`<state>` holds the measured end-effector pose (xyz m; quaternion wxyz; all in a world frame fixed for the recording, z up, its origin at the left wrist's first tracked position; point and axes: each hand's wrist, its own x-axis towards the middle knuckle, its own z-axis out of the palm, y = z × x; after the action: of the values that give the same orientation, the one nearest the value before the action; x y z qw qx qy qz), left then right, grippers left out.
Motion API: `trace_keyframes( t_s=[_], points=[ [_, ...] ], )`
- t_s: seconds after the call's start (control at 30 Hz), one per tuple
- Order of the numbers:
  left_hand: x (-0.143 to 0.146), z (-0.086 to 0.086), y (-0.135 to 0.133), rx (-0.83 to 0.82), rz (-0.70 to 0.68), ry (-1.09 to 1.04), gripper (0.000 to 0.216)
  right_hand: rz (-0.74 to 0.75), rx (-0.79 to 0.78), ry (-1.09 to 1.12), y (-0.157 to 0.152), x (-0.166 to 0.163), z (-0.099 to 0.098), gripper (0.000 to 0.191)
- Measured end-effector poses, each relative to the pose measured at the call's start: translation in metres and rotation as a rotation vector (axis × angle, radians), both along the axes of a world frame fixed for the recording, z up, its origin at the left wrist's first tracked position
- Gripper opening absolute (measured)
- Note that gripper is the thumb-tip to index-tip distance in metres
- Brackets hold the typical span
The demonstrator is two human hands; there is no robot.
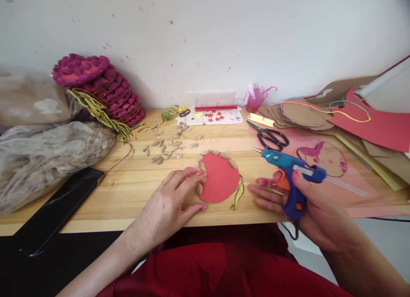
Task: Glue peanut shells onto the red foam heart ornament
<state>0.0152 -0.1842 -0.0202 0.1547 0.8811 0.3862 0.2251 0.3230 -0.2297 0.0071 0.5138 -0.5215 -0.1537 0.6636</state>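
A red paper circle (219,177) lies near the front edge of the wooden table (141,181), with pale shells glued along its upper and left rim. My left hand (173,201) rests on the table at the circle's left side, fingertips pressed on a shell at the rim. My right hand (307,211) holds a blue hot glue gun (293,173) to the right of the circle, its nozzle pointing left and raised off the table. A yellow-green tassel (238,193) lies at the circle's right edge.
Loose shells (166,147) lie behind the circle. Black scissors (272,137), a star sticker sheet (211,116) and cardboard discs (301,114) sit at the back. A stack of magenta shell-covered discs (102,85) and plastic bags (41,156) stand at the left, red paper (381,126) at the right.
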Motion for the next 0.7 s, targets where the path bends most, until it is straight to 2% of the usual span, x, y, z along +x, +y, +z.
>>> trace_keyframes(
  t_s=[0.13,0.37,0.53,0.7],
  points=[
    [0.002,-0.003,0.003,0.027,0.034,0.008,0.061,-0.105,0.111,-0.089,-0.002,0.009,0.004,0.024],
    [0.007,-0.005,0.006,0.073,0.078,0.027,0.050,0.151,0.051,0.023,0.001,-0.022,0.000,0.030],
    [0.001,-0.009,0.011,0.128,0.126,0.059,0.043,0.117,0.011,-0.007,-0.002,-0.012,-0.002,0.029],
    [0.002,-0.011,0.013,0.176,0.149,0.043,0.034,0.075,0.073,-0.031,-0.001,-0.010,0.002,0.027]
  ],
)
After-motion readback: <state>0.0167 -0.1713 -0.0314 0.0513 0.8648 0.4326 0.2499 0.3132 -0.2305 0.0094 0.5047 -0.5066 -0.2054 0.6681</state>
